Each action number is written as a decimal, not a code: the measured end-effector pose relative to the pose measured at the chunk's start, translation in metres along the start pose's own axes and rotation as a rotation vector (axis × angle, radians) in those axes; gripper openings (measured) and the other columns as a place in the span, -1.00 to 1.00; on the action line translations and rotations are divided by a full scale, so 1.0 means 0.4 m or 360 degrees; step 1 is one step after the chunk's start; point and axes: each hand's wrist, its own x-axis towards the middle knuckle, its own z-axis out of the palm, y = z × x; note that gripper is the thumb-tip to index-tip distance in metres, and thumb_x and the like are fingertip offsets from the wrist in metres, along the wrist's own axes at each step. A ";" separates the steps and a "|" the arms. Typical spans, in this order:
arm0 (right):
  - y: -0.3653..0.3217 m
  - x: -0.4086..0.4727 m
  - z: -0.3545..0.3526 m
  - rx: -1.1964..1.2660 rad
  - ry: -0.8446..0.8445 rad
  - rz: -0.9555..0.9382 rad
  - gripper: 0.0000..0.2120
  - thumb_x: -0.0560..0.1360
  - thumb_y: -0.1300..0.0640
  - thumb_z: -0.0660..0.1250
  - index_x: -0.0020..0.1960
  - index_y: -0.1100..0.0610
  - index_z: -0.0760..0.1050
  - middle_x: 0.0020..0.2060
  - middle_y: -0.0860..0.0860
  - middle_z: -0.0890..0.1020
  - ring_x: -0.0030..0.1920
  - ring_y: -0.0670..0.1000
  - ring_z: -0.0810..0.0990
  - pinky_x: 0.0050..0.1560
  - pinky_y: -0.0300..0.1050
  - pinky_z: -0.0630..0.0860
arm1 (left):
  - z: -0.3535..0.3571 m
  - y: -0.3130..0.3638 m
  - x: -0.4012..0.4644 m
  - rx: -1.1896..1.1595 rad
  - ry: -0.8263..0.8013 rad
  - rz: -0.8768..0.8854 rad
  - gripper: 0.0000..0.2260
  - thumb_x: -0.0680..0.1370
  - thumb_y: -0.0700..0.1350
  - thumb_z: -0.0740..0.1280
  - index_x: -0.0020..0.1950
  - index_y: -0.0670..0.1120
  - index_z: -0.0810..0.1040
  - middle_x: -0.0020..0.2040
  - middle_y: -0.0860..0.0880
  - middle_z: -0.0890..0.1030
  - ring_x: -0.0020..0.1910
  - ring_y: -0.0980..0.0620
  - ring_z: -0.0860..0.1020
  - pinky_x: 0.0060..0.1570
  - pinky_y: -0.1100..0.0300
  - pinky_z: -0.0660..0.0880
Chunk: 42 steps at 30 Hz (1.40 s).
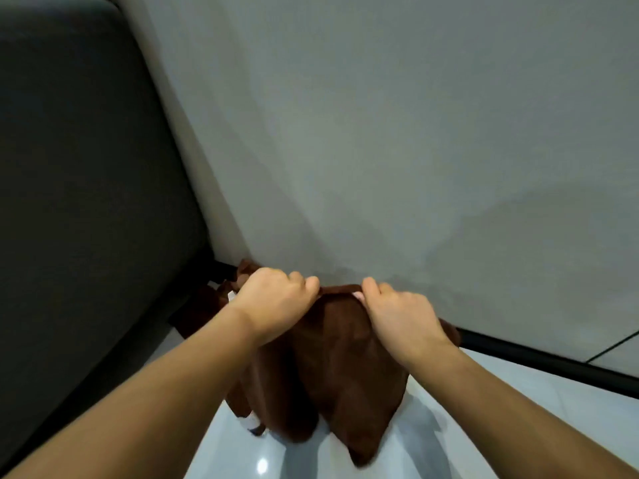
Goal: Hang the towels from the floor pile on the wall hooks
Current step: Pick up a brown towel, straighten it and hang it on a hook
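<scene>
- Both hands hold one brown towel (345, 357) by its top edge: the left hand (273, 302) has its fingers curled over the left part of that edge, and the right hand (401, 319) pinches the right part between thumb and fingers.
- The short stretch of edge between the two hands runs left to right, about level, and looks nearly taut. The rest of the towel hangs straight down from it, so its long axis is vertical, and it falls in two loose folds below the wrists.
- The lower end of the towel hangs over the pale glossy floor (518, 409); whether it touches the floor I cannot tell.
- Behind the left hand, low in the corner, more brown cloth (204, 305) lies bunched. I take this for the rest of the floor pile, though it is in shadow and part hidden.
- The towel hangs just in front of the grey wall (380, 133), between the person and the wall. A dark upholstered panel (86, 167) stands on the left.
- No wall hook shows anywhere, so the hooks must lie outside the view, most likely higher up.
- The hands are about equally near the wall. My judgement is that the next move is to lift the towel and bring the held edge, or the span between the hands, onto a hook.
</scene>
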 end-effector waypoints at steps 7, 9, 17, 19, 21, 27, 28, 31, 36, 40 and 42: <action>0.157 0.236 -0.387 -0.0056 0.0060 -0.0002 -0.78 0.51 -0.02 0.07 -0.21 0.10 0.22 -0.58 0.01 0.42 -0.70 0.09 0.40 -0.58 -0.29 0.08 | -0.359 -0.150 0.172 -0.0099 0.0140 -0.0080 -0.77 0.21 -0.17 0.53 -0.40 -0.11 0.46 -0.57 -0.07 0.40 -0.71 -0.08 0.38 -0.61 0.32 0.23; 0.219 0.323 -0.554 -0.0121 0.0063 -0.0059 -0.79 0.51 -0.02 0.06 -0.20 0.10 0.20 -0.57 0.00 0.43 -0.69 0.08 0.41 -0.59 -0.28 0.08 | -0.519 -0.212 0.238 -0.0044 0.0255 -0.0049 -0.88 0.32 -0.13 0.33 -0.41 -0.09 0.46 -0.57 -0.04 0.39 -0.71 -0.04 0.36 -0.55 0.33 0.07; 0.466 0.700 -1.309 -0.0456 0.0214 -0.0182 -0.79 0.51 -0.04 0.06 -0.21 0.07 0.17 -0.56 -0.02 0.44 -0.66 0.04 0.41 -0.57 -0.27 0.05 | -1.236 -0.455 0.530 -0.0133 0.0706 -0.0144 -0.70 0.46 -0.04 0.11 -0.43 -0.08 0.44 -0.56 -0.04 0.40 -0.70 -0.04 0.37 -0.50 0.30 -0.01; 0.507 0.754 -1.494 -0.0504 0.0217 -0.0129 -0.77 0.51 -0.04 0.07 -0.23 0.08 0.24 -0.56 -0.02 0.43 -0.67 0.05 0.40 -0.55 -0.26 0.03 | -1.406 -0.494 0.581 -0.0187 0.0796 -0.0130 -0.69 0.47 -0.03 0.11 -0.43 -0.09 0.44 -0.56 -0.03 0.40 -0.70 -0.04 0.37 -0.50 0.30 -0.01; 0.527 0.776 -1.638 -0.0544 0.0211 -0.0079 -0.70 0.51 -0.04 0.08 -0.30 0.10 0.36 -0.56 -0.01 0.43 -0.67 0.06 0.40 -0.58 -0.27 0.06 | -1.534 -0.517 0.606 -0.0232 0.0887 -0.0094 -0.69 0.48 -0.03 0.11 -0.42 -0.10 0.44 -0.56 -0.04 0.41 -0.70 -0.04 0.38 -0.50 0.31 0.00; 0.542 0.709 -2.033 -0.0785 0.0181 0.0072 -0.66 0.49 -0.03 0.06 -0.31 0.13 0.43 -0.58 0.01 0.45 -0.68 0.08 0.41 -0.58 -0.32 0.05 | -1.868 -0.508 0.624 -0.0279 0.1154 0.0210 -0.67 0.53 -0.05 0.10 -0.38 -0.14 0.43 -0.52 -0.09 0.42 -0.66 -0.08 0.41 -0.51 0.31 0.01; 0.546 0.696 -2.078 -0.0821 0.0170 0.0079 -0.66 0.49 -0.03 0.05 -0.31 0.14 0.42 -0.57 0.01 0.45 -0.69 0.08 0.40 -0.55 -0.35 0.00 | -1.904 -0.499 0.624 -0.0304 0.1168 0.0265 -0.67 0.54 -0.05 0.10 -0.37 -0.15 0.43 -0.52 -0.10 0.42 -0.66 -0.08 0.41 -0.50 0.33 -0.01; 0.547 0.613 -2.228 -0.0973 0.0015 0.0160 -0.65 0.54 -0.03 0.03 -0.22 0.17 0.42 -0.50 0.04 0.48 -0.61 0.11 0.45 -0.55 -0.29 0.00 | -2.011 -0.434 0.635 -0.0397 0.1220 0.0441 -0.65 0.55 -0.05 0.08 -0.35 -0.18 0.44 -0.51 -0.12 0.43 -0.65 -0.10 0.41 -0.43 0.40 -0.09; 0.554 0.376 -2.437 -0.1113 -0.0359 0.0543 -0.72 0.63 0.00 0.09 -0.01 0.20 0.40 -0.27 0.12 0.56 -0.36 0.21 0.57 -0.49 -0.15 0.09 | -2.205 -0.215 0.617 -0.0529 0.1380 0.0763 -0.65 0.53 -0.02 0.07 -0.33 -0.19 0.45 -0.52 -0.12 0.44 -0.67 -0.11 0.40 -0.40 0.41 -0.14; 0.551 0.133 -2.608 -0.1334 -0.0466 0.0686 -0.72 0.59 0.01 0.15 -0.14 0.21 0.43 -0.43 0.09 0.51 -0.53 0.17 0.49 -0.52 -0.24 -0.10 | -2.360 -0.006 0.546 -0.0632 0.1554 0.1023 -0.70 0.52 -0.05 0.18 -0.36 -0.17 0.43 -0.54 -0.10 0.43 -0.69 -0.08 0.37 -0.44 0.41 -0.10; 0.529 0.005 -2.701 -0.1362 -0.0471 0.0735 -0.68 0.65 -0.02 0.00 0.02 0.20 0.38 -0.26 0.11 0.53 -0.34 0.20 0.54 -0.47 -0.10 0.12 | -2.446 0.107 0.501 -0.0703 0.1649 0.1111 -0.68 0.51 -0.05 0.13 -0.38 -0.16 0.44 -0.55 -0.10 0.43 -0.70 -0.06 0.37 -0.51 0.37 0.01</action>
